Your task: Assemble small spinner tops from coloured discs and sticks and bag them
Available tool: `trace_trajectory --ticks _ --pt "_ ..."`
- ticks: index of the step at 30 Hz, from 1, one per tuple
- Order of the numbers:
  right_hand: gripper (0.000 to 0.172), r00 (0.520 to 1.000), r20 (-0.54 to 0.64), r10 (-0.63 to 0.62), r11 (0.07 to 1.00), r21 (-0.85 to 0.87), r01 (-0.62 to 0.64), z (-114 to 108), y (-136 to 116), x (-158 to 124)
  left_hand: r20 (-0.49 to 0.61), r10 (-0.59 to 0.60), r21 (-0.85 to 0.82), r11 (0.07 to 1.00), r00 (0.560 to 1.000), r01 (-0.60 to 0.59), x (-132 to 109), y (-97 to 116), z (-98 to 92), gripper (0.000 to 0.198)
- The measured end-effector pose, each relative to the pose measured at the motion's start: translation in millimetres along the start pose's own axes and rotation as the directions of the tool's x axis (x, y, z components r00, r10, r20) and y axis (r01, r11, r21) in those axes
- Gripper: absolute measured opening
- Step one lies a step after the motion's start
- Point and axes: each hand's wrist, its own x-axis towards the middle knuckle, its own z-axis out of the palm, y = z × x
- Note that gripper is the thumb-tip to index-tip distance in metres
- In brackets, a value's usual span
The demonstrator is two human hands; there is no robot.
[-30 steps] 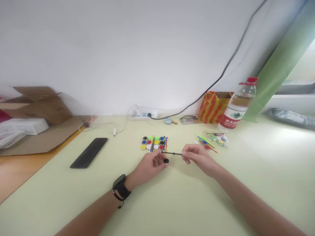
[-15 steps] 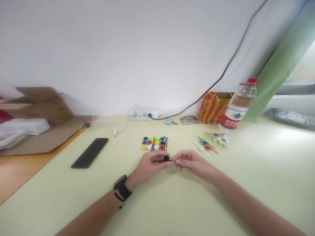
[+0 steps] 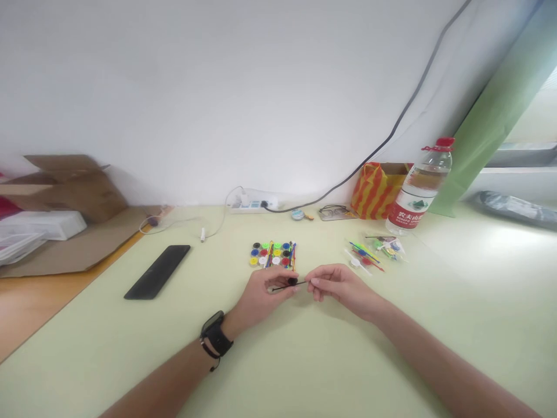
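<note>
My left hand (image 3: 261, 294) is closed in a pinch on a small round black disc (image 3: 293, 281), held between thumb and fingers just above the table. A thin black stick (image 3: 282, 287) runs past the disc; its right end is pinched by my right hand (image 3: 337, 285). Whether the stick passes through the disc or lies against it, I cannot tell. Just beyond my left hand lie rows of small colored discs (image 3: 263, 252), with bundles of thin colored sticks (image 3: 270, 254) among them. A black watch (image 3: 216, 332) is on my left wrist.
Clear plastic bags of colored sticks and discs (image 3: 365, 255) lie to the right. Behind them stand a water bottle (image 3: 415, 191) and a striped bag (image 3: 375, 188). A flat black object (image 3: 157, 271) lies left, a power strip (image 3: 255, 203) by the wall, a cardboard box (image 3: 82, 186) far left.
The black stick has tilted slightly, its left end now lower and its right end higher. Both hands keep nearly the same place and grip.
</note>
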Motion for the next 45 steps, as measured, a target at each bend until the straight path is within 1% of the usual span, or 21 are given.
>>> trace_trajectory --ticks 8,16,21,25,29,33,35,40,41,43,45 --pt "0.039 0.997 -0.032 -0.071 0.989 -0.133 0.067 1.7 -0.4 0.4 0.016 0.053 0.033 0.998 0.998 -0.053 -2.0 3.1 -0.6 0.021" --pt "0.038 0.988 -0.057 -0.143 0.954 -0.273 0.123 5.3 3.1 -0.6 0.017 0.111 0.155 0.982 0.994 -0.113 -1.7 8.5 -1.0 0.018" --pt "0.037 0.983 -0.048 -0.18 0.95 -0.267 0.161 5.8 3.2 -0.2 0.018 0.104 0.152 0.983 0.994 -0.106 -2.6 9.2 -1.0 0.018" --pt "0.035 0.975 -0.05 -0.218 0.95 -0.238 0.2 6.4 -0.2 -1.4 0.052 0.078 0.121 0.989 0.996 -0.084 -2.1 5.9 -0.8 0.028" --pt "0.035 0.979 -0.055 -0.197 0.956 -0.231 0.18 7.4 -1.1 -2.5 0.065 0.102 0.14 0.984 0.993 -0.11 -1.3 3.4 -0.5 0.028" --pt "0.033 0.982 -0.08 -0.17 0.96 -0.24 0.146 6.8 4.2 -0.7 0.037 0.121 0.149 0.981 0.992 -0.125 -1.6 2.9 0.1 0.026" --pt "0.031 0.981 -0.101 -0.167 0.952 -0.275 0.134 6.3 7.3 0.5 0.025 0.114 0.16 0.98 0.993 -0.117 -1.9 3.7 0.3 0.025" --pt "0.025 0.972 -0.118 -0.201 0.91 -0.391 0.141 7.5 7.2 -0.1 0.045 0.106 0.184 0.976 0.993 -0.113 -2.2 6.7 -0.2 0.022" --pt "0.024 0.972 -0.111 -0.209 0.911 -0.383 0.152 8.2 5.6 -1.2 0.046 0.108 0.185 0.976 0.993 -0.115 -2.3 6.7 -0.3 0.021" --pt "0.024 0.974 -0.067 -0.215 0.936 -0.298 0.186 9.4 1.4 -3.8 0.048 0.1 0.161 0.981 0.994 -0.107 -2.7 5.8 -0.1 0.021" --pt "0.037 0.977 0.019 -0.211 0.964 -0.159 0.211 10.8 -2.4 -6.6 0.054 0.07 0.092 0.993 0.996 -0.074 -3.0 4.0 0.5 0.021"
